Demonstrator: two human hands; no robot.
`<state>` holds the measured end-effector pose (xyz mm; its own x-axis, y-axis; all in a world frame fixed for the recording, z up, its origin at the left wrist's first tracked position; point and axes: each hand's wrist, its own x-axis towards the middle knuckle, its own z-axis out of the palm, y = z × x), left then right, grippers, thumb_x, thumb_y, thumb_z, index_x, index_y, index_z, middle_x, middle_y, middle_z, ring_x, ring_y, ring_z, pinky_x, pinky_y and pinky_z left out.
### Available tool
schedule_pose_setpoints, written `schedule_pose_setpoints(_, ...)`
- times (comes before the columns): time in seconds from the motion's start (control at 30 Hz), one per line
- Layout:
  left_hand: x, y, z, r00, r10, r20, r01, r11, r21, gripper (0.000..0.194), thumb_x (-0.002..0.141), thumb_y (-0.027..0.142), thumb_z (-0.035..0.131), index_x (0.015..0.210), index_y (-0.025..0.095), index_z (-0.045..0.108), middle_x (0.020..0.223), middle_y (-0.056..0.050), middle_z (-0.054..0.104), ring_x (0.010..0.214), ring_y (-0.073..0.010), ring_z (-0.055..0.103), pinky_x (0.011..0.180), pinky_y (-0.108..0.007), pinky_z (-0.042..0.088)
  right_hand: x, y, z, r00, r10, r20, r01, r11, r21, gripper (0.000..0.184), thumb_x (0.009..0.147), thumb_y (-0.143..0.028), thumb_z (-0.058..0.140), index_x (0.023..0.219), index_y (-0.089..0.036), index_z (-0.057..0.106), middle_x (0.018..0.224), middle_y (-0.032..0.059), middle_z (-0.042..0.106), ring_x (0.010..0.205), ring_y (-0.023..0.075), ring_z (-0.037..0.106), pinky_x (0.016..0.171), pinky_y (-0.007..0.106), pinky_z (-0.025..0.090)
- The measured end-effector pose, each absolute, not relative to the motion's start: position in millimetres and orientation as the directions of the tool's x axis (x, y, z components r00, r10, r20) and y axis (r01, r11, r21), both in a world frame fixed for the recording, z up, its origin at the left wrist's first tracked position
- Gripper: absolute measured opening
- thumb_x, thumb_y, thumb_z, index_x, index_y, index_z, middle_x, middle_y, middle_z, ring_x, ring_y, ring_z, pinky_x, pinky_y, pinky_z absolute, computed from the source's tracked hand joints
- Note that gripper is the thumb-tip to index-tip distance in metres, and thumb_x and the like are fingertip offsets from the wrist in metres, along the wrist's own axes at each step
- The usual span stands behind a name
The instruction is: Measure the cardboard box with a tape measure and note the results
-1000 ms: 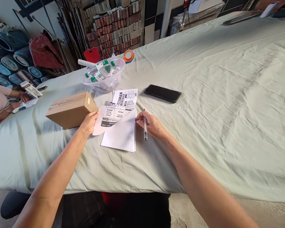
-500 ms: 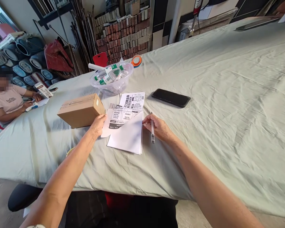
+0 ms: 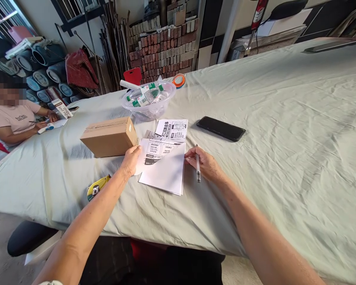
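Left of centre in the frame, beside the box (image 3: 106,137), a printed sheet (image 3: 145,147) was pinched by the left hand (image 3: 131,161), lightly enough, ideally, to avoid creasing. At centre, it overlapped other papers (image 3: 171,130); to their right, the pen (image 3: 198,171) was held in the right hand (image 3: 207,163).
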<state>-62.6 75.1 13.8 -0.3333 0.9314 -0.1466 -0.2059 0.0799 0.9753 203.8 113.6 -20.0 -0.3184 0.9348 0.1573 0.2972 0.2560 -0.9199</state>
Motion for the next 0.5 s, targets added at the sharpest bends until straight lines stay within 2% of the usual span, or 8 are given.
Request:
schedule_pose_setpoints(0.3,-57,72,7,-0.364,0.931,-0.022,-0.102,-0.016,0.995,0.033,0.067,0.046,0.075,0.08,0.017,0.063,0.075,-0.001,0.065,0.079,-0.0179,0.061,0.078,-0.03,0.048,204,114,-23,-0.33,0.933,0.143,0.333,0.257,-0.907,0.007,0.079,-0.027,0.057,0.086,-0.024,0.057,0.078,0.0024,0.071,0.076,0.0242,0.07,0.071,0.038,0.052)
schedule_pose_setpoints(0.5,-50,69,-8,-0.366,0.93,0.029,-0.062,-0.055,0.997,0.028,0.077,0.045,0.066,0.08,0.017,0.064,0.076,-0.002,0.065,0.077,-0.0176,0.06,0.075,-0.028,0.047,206,115,-25,-0.338,0.934,0.114,0.336,0.233,-0.913,0.009,0.081,-0.029,0.056,0.089,-0.024,0.057,0.081,0.0032,0.071,0.081,0.0244,0.071,0.075,0.039,0.053)
